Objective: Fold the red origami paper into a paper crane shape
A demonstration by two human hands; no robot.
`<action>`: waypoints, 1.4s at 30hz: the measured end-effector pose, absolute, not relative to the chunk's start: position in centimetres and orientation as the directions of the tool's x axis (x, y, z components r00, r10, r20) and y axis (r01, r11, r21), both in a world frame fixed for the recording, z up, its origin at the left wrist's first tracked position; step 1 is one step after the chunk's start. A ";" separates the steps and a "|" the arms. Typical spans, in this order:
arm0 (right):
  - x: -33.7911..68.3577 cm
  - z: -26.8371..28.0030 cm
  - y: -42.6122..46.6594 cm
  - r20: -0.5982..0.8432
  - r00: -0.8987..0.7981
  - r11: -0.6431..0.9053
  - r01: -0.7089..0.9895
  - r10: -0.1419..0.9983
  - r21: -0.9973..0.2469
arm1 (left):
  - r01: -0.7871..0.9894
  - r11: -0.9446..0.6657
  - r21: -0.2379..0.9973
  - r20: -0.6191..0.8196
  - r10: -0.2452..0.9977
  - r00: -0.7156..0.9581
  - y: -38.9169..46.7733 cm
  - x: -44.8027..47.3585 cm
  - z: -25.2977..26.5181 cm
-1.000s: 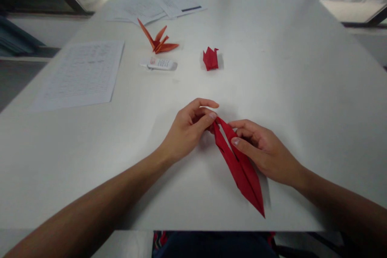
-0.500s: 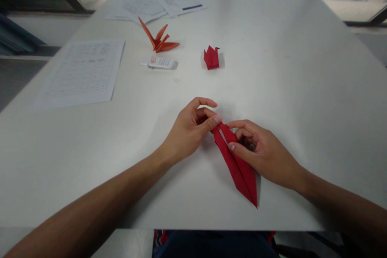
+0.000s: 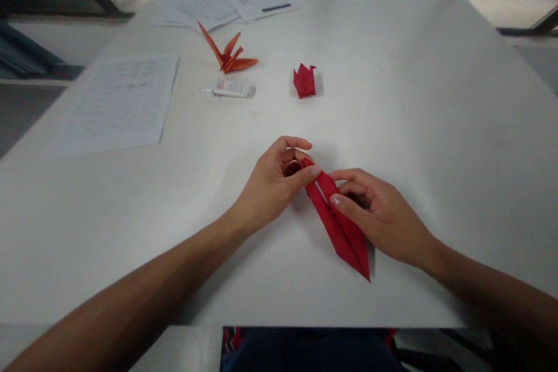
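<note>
A long folded piece of red origami paper [image 3: 337, 229] slants between my hands, its lower point toward the table's front edge. At its upper end my left hand [image 3: 279, 180] pinches it, thumb on top and fingertips partly hidden behind. My right hand [image 3: 375, 206] grips the right edge, with the thumb pressed on the upper face and the index finger near the top. A narrow gap runs down the middle of the paper near my left thumb.
On the white table [image 3: 436, 128] stand a small red paper crane [image 3: 304, 81] and an orange paper crane [image 3: 229, 58]. A white glue tube [image 3: 231, 89] lies before the orange one. Printed sheets [image 3: 122, 102] rest at the left, and more papers [image 3: 218, 0] at the back.
The red paper has slid up and away from me, so its top end now shows beyond my left thumb. Both hands keep their pinch, nearly in place.
</note>
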State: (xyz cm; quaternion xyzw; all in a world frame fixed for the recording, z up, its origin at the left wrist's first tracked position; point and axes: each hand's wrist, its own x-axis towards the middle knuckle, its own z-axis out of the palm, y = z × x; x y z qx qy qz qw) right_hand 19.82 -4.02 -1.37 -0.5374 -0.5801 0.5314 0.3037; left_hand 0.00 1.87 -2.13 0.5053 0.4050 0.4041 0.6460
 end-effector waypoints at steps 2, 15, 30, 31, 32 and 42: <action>19.9 -1.1 -4.0 -0.235 -0.258 -0.156 0.293 0.937 -0.943 | -0.163 0.140 0.977 -0.087 0.951 0.297 2.1 -0.1 -2.4; 19.9 -1.3 -3.9 -0.210 -0.171 -0.149 0.315 0.963 -0.937 | -0.218 0.256 0.942 -0.151 0.901 0.407 0.7 0.5 -1.9; 20.0 -1.5 -3.2 -0.160 -0.164 -0.124 0.208 0.973 -0.970 | -0.037 0.169 0.985 -0.159 0.968 0.196 0.4 0.9 -1.5; 20.0 -1.6 -3.2 -0.147 -0.159 -0.117 0.187 0.976 -0.975 | -0.035 0.169 0.985 -0.160 0.969 0.189 0.3 0.9 -1.5; 20.0 -1.7 -3.2 -0.133 -0.162 -0.106 0.166 0.978 -0.981 | -0.042 0.169 0.985 -0.156 0.966 0.208 0.2 0.9 -1.4; 20.5 -2.2 -2.9 -0.075 -0.304 -0.076 0.008 0.950 -0.997 | 0.035 -0.162 0.986 0.142 0.939 0.314 -1.0 0.9 -0.9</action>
